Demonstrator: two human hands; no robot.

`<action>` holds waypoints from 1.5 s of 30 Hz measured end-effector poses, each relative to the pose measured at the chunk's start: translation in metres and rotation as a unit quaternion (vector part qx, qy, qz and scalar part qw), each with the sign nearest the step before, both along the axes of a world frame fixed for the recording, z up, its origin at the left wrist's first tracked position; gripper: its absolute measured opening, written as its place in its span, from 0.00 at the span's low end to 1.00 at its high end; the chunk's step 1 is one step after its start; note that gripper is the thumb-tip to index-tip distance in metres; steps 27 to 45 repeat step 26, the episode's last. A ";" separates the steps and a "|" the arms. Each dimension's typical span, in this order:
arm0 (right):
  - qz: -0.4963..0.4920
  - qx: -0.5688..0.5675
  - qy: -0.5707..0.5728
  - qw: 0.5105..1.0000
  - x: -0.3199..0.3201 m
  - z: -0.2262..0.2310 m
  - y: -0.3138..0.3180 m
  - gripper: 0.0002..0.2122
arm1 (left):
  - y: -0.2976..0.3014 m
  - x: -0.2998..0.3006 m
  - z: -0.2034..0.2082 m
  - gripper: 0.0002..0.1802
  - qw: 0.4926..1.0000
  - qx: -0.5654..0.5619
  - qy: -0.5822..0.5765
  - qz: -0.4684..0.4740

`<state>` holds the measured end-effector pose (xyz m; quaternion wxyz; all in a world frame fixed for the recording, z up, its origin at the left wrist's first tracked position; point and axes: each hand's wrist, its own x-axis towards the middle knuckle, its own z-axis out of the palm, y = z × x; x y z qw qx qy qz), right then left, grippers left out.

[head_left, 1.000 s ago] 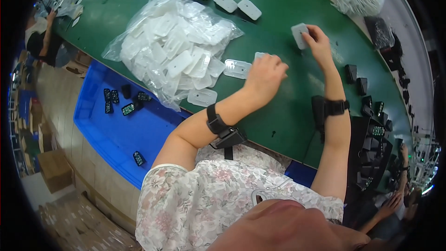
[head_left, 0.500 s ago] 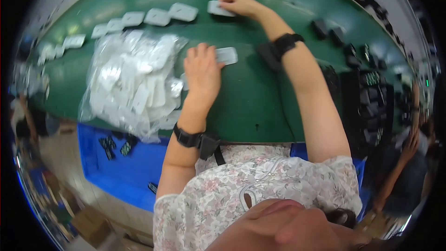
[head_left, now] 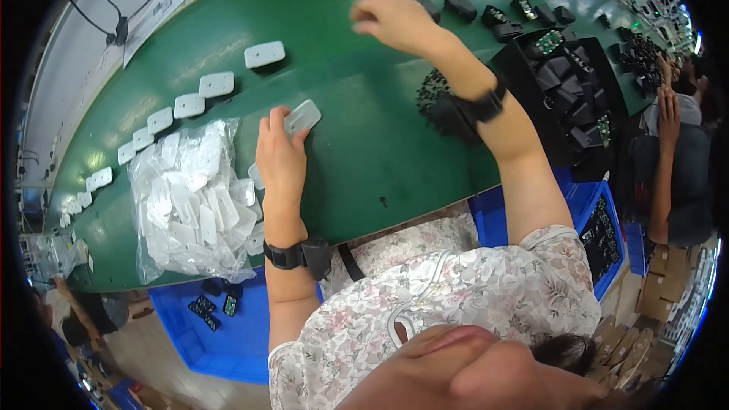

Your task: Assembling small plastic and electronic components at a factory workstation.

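Note:
My left hand (head_left: 279, 158) is closed on the edge of a translucent white plastic cover (head_left: 305, 117), thumb and fingers on either side of it. Farther off, my right hand (head_left: 391, 21) hovers over the green table with its fingers curled but apart; they are slightly blurred, and I see nothing between them. Just right of that hand stands a black plastic housing (head_left: 427, 6). A line of white-topped blocks, the nearest being a white-topped block (head_left: 264, 54), runs off to the left. Beside my left forearm lies a clear bag (head_left: 194, 205) full of white covers.
Several black housings and circuit boards (head_left: 525, 6) line the far right. A black bin (head_left: 558, 80) holds more of them. Small black parts (head_left: 437, 102) are heaped under my right wrist. Blue crates (head_left: 228, 349) sit below the table edge. Another person's arm (head_left: 664, 152) is at right.
My right hand has let go of the white-topped block at the end of the line and moved right. My left hand keeps the cover, now tilted. The whole view has shifted.

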<state>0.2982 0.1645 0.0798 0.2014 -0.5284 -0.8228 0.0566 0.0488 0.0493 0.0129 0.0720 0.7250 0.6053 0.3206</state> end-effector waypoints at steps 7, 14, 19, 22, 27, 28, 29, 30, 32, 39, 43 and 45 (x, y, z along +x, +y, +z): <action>-0.059 -0.077 -0.097 0.991 0.066 -0.037 -0.122 0.11 | -0.005 0.016 0.005 0.20 0.949 -0.142 -0.271 -0.074; -0.050 -0.002 0.027 0.998 0.074 -0.058 -0.135 0.05 | 0.001 0.028 -0.011 0.19 0.878 -0.168 -0.407 -0.187; -0.066 0.039 0.069 0.995 0.077 -0.058 -0.130 0.05 | -0.005 0.027 -0.002 0.18 0.883 -0.141 -0.414 -0.167; -0.055 0.116 0.055 0.990 0.070 -0.054 -0.123 0.06 | -0.017 0.036 0.018 0.17 0.907 -0.128 -0.379 -0.134; -0.111 0.066 0.128 0.983 0.051 -0.039 -0.121 0.06 | -0.020 0.024 0.019 0.10 0.923 -0.110 -0.347 -0.127; -0.111 0.066 0.128 0.983 0.051 -0.039 -0.121 0.06 | -0.020 0.024 0.019 0.10 0.923 -0.110 -0.347 -0.127; -0.111 0.066 0.128 0.983 0.051 -0.039 -0.121 0.06 | -0.020 0.024 0.019 0.10 0.923 -0.110 -0.347 -0.127; -0.111 0.066 0.128 0.983 0.051 -0.039 -0.121 0.06 | -0.020 0.024 0.019 0.10 0.923 -0.110 -0.347 -0.127; -0.111 0.066 0.128 0.983 0.051 -0.039 -0.121 0.06 | -0.020 0.024 0.019 0.10 0.923 -0.110 -0.347 -0.127; -0.111 0.066 0.128 0.983 0.051 -0.039 -0.121 0.06 | -0.020 0.024 0.019 0.10 0.923 -0.110 -0.347 -0.127; -0.111 0.066 0.128 0.983 0.051 -0.039 -0.121 0.06 | -0.020 0.024 0.019 0.10 0.923 -0.110 -0.347 -0.127; -0.111 0.066 0.128 0.983 0.051 -0.039 -0.121 0.06 | -0.020 0.024 0.019 0.10 0.923 -0.110 -0.347 -0.127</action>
